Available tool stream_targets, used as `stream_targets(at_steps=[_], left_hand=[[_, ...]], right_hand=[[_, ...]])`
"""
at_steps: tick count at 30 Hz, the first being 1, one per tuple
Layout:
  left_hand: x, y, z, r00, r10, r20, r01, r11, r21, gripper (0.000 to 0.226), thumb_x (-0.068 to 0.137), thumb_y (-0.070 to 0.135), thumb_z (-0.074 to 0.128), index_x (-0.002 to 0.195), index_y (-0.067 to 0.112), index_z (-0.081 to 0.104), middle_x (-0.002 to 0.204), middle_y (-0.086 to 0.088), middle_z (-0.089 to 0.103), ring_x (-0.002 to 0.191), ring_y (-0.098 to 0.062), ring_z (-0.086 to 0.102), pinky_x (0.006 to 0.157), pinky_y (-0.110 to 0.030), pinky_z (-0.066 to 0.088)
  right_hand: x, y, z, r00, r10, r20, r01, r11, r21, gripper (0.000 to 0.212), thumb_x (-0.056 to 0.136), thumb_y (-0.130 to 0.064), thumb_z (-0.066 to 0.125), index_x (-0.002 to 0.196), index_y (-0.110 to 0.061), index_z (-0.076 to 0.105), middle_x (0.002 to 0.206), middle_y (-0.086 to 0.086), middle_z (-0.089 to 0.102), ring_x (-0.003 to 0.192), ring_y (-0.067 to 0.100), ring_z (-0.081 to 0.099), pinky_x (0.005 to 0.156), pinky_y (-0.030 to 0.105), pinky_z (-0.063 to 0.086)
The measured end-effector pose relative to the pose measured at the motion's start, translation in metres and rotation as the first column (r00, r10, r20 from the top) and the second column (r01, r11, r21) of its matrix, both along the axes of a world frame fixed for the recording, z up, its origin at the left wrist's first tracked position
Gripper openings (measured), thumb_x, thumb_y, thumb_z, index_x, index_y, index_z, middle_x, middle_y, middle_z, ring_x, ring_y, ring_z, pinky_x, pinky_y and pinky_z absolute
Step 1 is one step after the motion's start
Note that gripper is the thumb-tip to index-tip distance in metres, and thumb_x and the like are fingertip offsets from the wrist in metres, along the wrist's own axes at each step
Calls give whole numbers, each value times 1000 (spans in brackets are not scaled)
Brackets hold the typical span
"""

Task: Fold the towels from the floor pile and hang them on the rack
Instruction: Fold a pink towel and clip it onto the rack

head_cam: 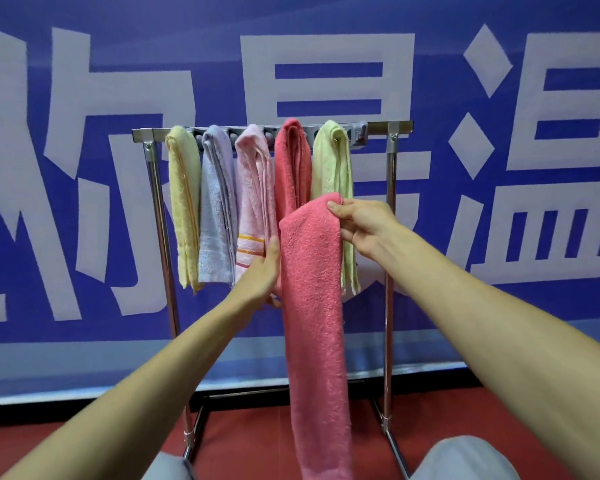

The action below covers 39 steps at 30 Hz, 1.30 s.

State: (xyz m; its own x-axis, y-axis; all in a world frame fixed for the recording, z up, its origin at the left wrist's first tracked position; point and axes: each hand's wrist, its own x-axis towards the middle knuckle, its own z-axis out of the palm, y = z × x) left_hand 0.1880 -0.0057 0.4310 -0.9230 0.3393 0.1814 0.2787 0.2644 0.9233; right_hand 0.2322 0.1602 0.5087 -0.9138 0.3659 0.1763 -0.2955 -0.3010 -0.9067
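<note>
The coral towel (312,289), folded narrow, hangs with its long axis straight down in front of the rack (391,202), its tail reaching low between my knees. My right grip (359,226) pinches its top fold, fingers over and thumb beneath. My left grip (262,275) lies at its left edge lower down, thumb up, fingers hidden behind, so I cannot tell if it clasps. The bar lies above and beyond my right grip, the nearer one. Bare bar shows right of the green towel (331,157), probably my spot.
</note>
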Motion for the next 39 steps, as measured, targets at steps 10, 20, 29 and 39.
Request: stream_targets(at_steps=[10, 20, 29, 39], left_hand=[[5, 20, 1, 977, -204, -70, 215, 935, 281, 27, 85, 16, 68, 110, 7, 65, 104, -11, 72, 91, -23, 68, 85, -38, 54], [0, 30, 2, 880, -452, 144, 395, 867, 303, 19, 83, 24, 67, 90, 7, 70, 85, -3, 72, 71, -8, 64, 63, -19, 50], [5, 44, 18, 957, -276, -92, 290, 894, 341, 18, 97, 21, 50, 93, 13, 67, 75, 4, 68, 66, -7, 58, 61, -20, 50], [11, 69, 66, 867, -374, -330, 372, 925, -72, 35, 96, 26, 52, 96, -7, 65, 80, -8, 53, 75, -18, 45, 70, -33, 38]], right_hand=[[-4, 10, 2, 1000, 1, 8, 0, 987, -162, 14, 84, 11, 60, 96, 4, 62, 81, 14, 66, 57, 17, 68, 49, 26, 57], [9, 38, 0, 1000, 5, 27, 0, 984, -176, 8, 87, 10, 56, 87, 3, 60, 82, 15, 65, 59, 19, 69, 53, 28, 59], [18, 63, -11, 995, -81, 58, 88, 988, -130, 17, 86, 11, 57, 103, 6, 59, 88, 18, 66, 76, 24, 67, 56, 31, 60], [34, 80, -27, 929, -365, -68, 282, 575, 768, 23, 92, -28, 60, 87, -7, 68, 79, 6, 70, 74, 18, 67, 79, 37, 56]])
